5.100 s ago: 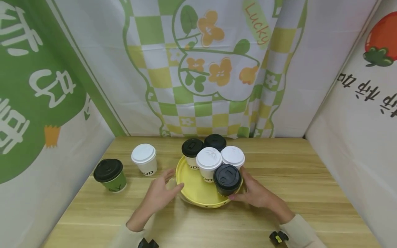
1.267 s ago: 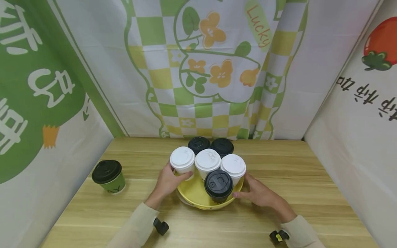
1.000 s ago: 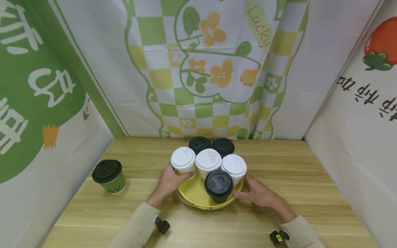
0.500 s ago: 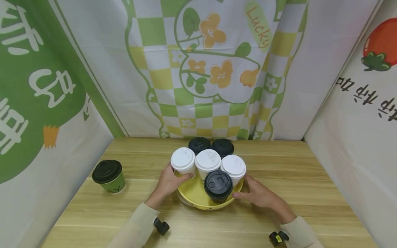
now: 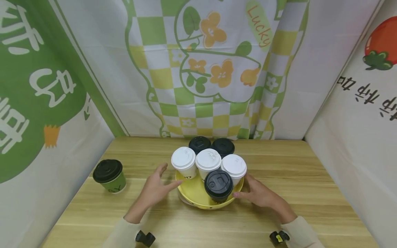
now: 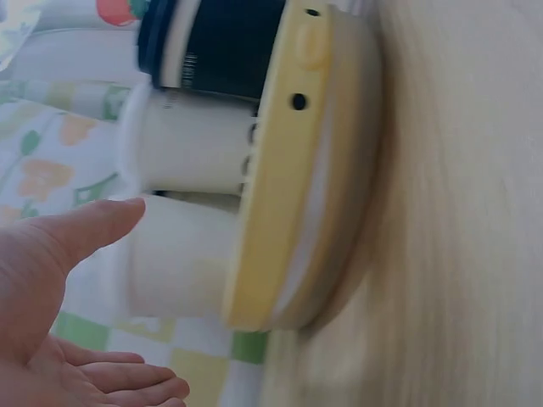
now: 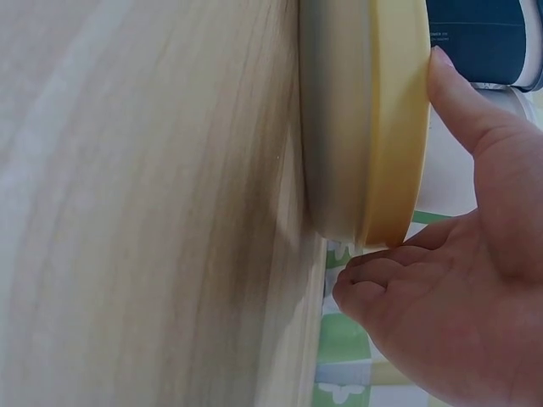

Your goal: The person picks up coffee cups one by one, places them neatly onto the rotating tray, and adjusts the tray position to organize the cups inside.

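Note:
My left hand [image 5: 154, 187] is off the yellow tray's left side, fingers spread and holding nothing. Close to it on the tray [image 5: 193, 194] stands a white-lidded paper cup [image 5: 183, 160]. In the left wrist view the thumb [image 6: 93, 229] overlaps that cup's outline. My right hand [image 5: 258, 193] holds the tray's right rim, its thumb against the edge in the right wrist view and its fingers around the side. Also on the tray are two more white-lidded cups, one in the middle [image 5: 208, 162] and one on the right [image 5: 234, 167], plus a dark cup [image 5: 218, 186] in front.
Two black-lidded cups stand at the back of the group, one left [image 5: 200, 144] and one right [image 5: 223, 147], their bodies mostly hidden. A green cup with a black lid [image 5: 110, 175] stands apart at the left of the wooden table [image 5: 294, 172]. A patterned curtain [image 5: 211, 113] hangs behind.
Since 5.1 s ago the left white-lidded cup has gone from the table onto the tray. Within the last half second my left hand let go of it and drew back left. My right hand stays put.

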`<move>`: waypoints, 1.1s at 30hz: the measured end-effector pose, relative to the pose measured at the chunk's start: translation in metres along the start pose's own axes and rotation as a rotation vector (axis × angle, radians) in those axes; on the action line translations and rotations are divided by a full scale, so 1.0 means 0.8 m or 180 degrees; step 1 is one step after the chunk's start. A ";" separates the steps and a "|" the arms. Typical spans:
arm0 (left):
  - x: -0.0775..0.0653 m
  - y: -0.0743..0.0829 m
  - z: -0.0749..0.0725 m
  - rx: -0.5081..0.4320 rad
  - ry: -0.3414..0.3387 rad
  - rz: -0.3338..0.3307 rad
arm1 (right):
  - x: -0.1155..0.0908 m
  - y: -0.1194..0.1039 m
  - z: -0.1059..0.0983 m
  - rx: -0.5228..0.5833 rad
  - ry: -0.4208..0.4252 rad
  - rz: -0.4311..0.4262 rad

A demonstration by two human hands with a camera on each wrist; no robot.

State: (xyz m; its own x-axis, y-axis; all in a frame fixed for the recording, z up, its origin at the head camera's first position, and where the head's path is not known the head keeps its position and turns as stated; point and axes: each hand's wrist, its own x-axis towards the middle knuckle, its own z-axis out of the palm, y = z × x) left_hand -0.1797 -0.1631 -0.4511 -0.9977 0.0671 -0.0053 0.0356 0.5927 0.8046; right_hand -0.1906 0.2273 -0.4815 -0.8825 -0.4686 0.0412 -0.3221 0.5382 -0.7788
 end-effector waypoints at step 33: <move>-0.094 -0.098 -0.198 -0.0064 0.0929 -0.0316 | -0.006 -0.012 0.006 -0.0140 0.0105 -0.0001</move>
State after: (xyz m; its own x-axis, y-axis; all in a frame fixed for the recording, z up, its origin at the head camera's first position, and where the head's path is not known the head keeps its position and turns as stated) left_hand -0.1168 -0.3417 -0.4196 -0.9707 -0.2254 0.0838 -0.0612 0.5685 0.8204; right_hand -0.1813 0.2208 -0.4772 -0.8930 -0.4458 0.0624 -0.3364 0.5688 -0.7506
